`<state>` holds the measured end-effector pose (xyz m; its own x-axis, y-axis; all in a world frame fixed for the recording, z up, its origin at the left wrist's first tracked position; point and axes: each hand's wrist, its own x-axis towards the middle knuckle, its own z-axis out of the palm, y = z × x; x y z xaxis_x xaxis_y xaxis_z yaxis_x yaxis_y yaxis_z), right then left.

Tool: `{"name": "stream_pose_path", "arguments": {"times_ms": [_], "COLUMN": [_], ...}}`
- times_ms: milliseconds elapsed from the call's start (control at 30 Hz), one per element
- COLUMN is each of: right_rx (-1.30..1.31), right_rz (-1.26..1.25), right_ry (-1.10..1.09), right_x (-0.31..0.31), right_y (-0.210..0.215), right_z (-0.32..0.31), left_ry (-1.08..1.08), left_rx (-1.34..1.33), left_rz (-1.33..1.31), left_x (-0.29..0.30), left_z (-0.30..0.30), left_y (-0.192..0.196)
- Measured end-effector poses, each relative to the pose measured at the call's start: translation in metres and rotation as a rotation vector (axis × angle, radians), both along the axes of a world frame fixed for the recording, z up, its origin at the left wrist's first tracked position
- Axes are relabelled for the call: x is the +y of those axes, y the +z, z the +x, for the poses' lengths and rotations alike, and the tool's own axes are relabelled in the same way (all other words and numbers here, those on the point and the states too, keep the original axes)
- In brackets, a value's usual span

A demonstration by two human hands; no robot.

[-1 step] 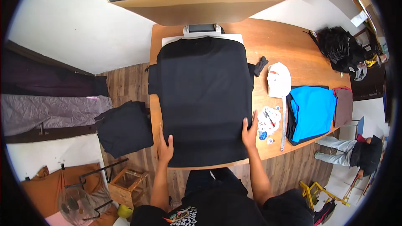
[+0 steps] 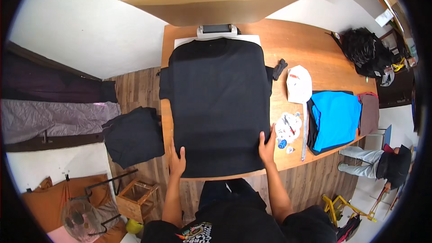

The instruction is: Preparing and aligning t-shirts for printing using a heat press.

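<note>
Over one table (image 2: pixel 310 45), two hands (image 2: pixel 177 161) (image 2: pixel 267 150) flank one black shirt (image 2: pixel 220 103).

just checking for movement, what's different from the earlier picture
The left hand and right hand shifted slightly toward the near end of the shirt. Nothing was visibly taken hold of or let go. Shirt, press and blue cloth stayed put.
</note>
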<state>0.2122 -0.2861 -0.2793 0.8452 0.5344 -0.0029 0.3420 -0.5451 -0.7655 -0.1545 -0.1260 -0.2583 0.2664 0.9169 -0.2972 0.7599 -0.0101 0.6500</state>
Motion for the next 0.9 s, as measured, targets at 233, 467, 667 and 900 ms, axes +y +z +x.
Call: {"name": "stream_pose_path", "arguments": {"times_ms": [233,467,667,900], "right_rx": [0.250,0.393,0.483,0.400], "right_rz": [-0.221,0.077,0.146,0.254], "right_ry": [0.178,0.278,0.122,0.103], "right_x": [-0.114,-0.151,-0.181,-0.194], "right_y": [0.003,0.012,-0.009,0.007], "right_z": [-0.027,-0.030,-0.041,-0.050], "left_ry": [0.203,0.383,0.481,0.606], "left_rx": [0.041,-0.505,-0.525,-0.487], "left_rz": [-0.112,-0.374,-0.313,-0.188], "left_x": [-0.061,-0.087,-0.111,-0.128], "left_z": [-0.077,-0.111,-0.130,-0.138], "left_y": [-0.029,-0.027,-0.040,-0.046]}}
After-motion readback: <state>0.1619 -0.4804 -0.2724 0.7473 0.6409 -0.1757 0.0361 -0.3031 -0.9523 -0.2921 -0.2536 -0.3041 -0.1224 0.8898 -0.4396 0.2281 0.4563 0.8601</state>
